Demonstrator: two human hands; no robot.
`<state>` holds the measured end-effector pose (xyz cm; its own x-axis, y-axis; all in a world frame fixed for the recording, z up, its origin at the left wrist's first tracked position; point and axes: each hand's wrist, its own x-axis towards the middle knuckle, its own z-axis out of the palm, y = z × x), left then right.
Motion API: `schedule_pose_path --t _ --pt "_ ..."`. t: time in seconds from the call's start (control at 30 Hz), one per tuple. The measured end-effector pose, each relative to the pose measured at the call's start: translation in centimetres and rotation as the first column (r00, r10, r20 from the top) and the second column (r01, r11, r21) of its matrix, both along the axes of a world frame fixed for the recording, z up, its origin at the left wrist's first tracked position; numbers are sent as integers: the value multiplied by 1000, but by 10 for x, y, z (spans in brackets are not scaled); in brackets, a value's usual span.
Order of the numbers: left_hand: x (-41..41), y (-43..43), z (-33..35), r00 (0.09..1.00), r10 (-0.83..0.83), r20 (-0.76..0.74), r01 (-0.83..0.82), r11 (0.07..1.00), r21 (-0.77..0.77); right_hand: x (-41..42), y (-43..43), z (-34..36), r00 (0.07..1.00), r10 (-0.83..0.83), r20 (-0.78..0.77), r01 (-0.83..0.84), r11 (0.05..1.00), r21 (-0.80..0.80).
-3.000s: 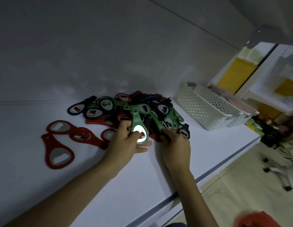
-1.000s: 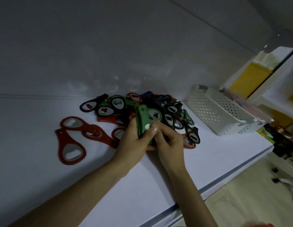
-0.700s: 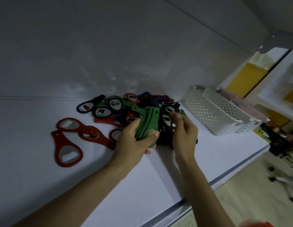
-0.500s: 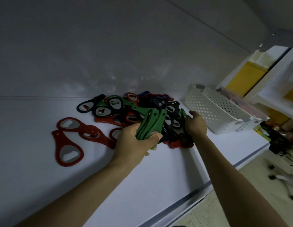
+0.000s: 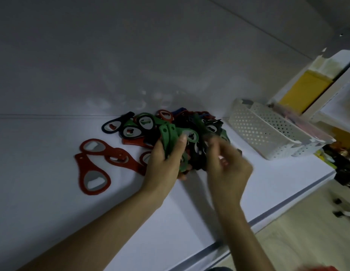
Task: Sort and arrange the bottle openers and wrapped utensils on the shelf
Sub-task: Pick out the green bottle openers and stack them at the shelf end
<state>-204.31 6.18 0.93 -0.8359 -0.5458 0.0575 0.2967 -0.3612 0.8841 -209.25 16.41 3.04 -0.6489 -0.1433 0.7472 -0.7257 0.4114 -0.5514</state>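
Note:
A mixed pile of green, red, black and blue bottle openers (image 5: 199,122) lies at the back of the white shelf (image 5: 53,212). My left hand (image 5: 164,165) grips a stack of green bottle openers (image 5: 170,137), held on edge just in front of the pile. My right hand (image 5: 226,165) is blurred and hovers next to that stack with its fingers curled; whether it holds anything is unclear. Several red bottle openers (image 5: 92,173) lie apart on the left.
A white perforated basket (image 5: 262,130) stands to the right of the pile, with pinkish wrapped items (image 5: 299,118) along its far side. The shelf's front edge (image 5: 277,214) runs diagonally at the lower right, with floor beyond. Yellow packs sit on a unit at the far right.
My right hand reached to the right side of the pile, then came back beside the green stack. The left hand has gathered single green openers into a stack and still holds it.

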Motion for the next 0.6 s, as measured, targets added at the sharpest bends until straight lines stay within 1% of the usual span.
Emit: schedule_pose_path --t 0.03,0.07,0.1,0.13,0.17,0.2,0.23,0.27,0.3,0.33,0.37,0.4,0.43,0.47,0.5,0.53,0.57,0.6 --pt "0 -1 1 1000 -10 -3 10 1000 21 16 -5 -8 992 102 -71 -93 988 123" --pt "1 -1 0 1000 -15 1 15 1000 21 28 -8 -16 972 208 -112 -179 957 229" --pt "0 -2 -2 1000 -10 6 10 1000 6 32 -9 -21 950 292 -113 -252 928 275" --pt "0 -2 -3 1000 0 11 0 1000 -10 32 -10 -23 939 337 -62 -315 921 230" --pt "-1 -2 -4 1000 12 8 -12 1000 -27 31 -9 -22 933 360 20 -360 928 102" --pt "-2 -1 -4 1000 25 1 -25 999 -44 31 -7 -19 924 369 103 -364 929 -62" --pt "-2 0 -4 999 38 -13 -39 997 -66 30 -5 -16 916 364 168 -328 921 -209" --pt "-1 1 -3 998 46 -32 -49 994 -96 30 -3 -13 912 348 218 -279 914 -293" --pt "0 3 -2 998 41 -45 -46 990 -134 30 -2 -10 897 347 275 -257 914 -315" --pt "5 5 0 999 14 -43 -21 983 -180 32 -1 -6 856 377 353 -281 913 -295" --pt "10 7 3 1000 -14 -26 7 971 -241 34 -2 -1 802 419 425 -339 906 -253" --pt "16 6 6 1000 -17 -3 15 943 -333 34 -5 5 749 461 476 -408 887 -217" --pt "22 4 9 1000 13 17 -4 881 -472 35 -10 10 703 504 502 -474 858 -196" --pt "30 -1 11 997 66 27 -35 783 -621 38 -16 15 674 547 497 -521 828 -205" --pt "39 -9 13 991 130 11 -80 672 -736 44 -22 20 659 586 471 -545 804 -238" --pt "52 -18 17 984 179 -14 -116 575 -810 52 -30 22 646 623 441 -555 780 -289" --pt "66 -29 19 978 206 -31 -133 503 -854 60 -39 20 644 647 408 -561 762 -323" --pt "84 -38 21 976 217 -28 -126 456 -881 70 -49 16 630 666 399 -569 746 -345"
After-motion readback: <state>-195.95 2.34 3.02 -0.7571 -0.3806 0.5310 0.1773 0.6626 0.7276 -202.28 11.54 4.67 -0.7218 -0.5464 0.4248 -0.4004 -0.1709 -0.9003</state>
